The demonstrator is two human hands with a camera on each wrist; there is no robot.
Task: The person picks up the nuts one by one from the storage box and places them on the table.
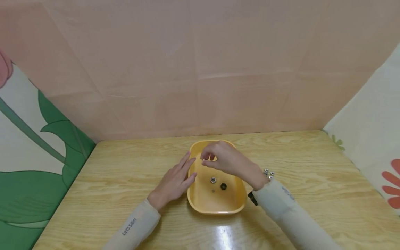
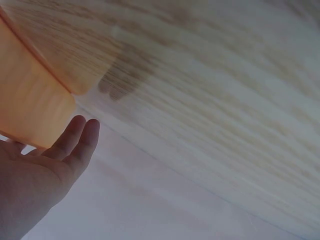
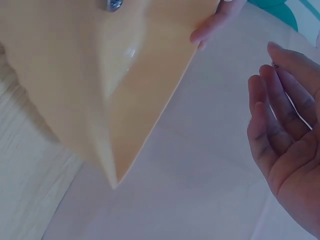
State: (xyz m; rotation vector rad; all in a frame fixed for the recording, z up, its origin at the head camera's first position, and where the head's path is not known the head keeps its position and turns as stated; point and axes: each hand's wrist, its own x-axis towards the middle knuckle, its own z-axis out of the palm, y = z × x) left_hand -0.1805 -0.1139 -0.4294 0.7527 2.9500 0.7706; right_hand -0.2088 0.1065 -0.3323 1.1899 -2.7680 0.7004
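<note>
A yellow plastic tray (image 1: 217, 205) stands on the wooden table. On its floor lie a silver nut (image 1: 213, 180), a dark hex nut (image 1: 223, 186) and a tiny speck-like piece (image 1: 213, 191). My left hand (image 1: 173, 183) rests at the tray's left rim with its fingers fairly straight; the left wrist view shows them beside the orange-looking tray wall (image 2: 37, 95). Above the far part of the tray, my right hand (image 1: 226, 159) pinches a tiny metal piece (image 3: 274, 65) between thumb and index fingertip. The piece is too small to identify.
Several small silver nuts (image 1: 269, 173) lie on the table (image 1: 125, 173) right of the tray, partly hidden by the right forearm. A pinkish cloth backdrop (image 1: 193, 86) rises behind the table's far edge. Printed floral cloths flank both sides.
</note>
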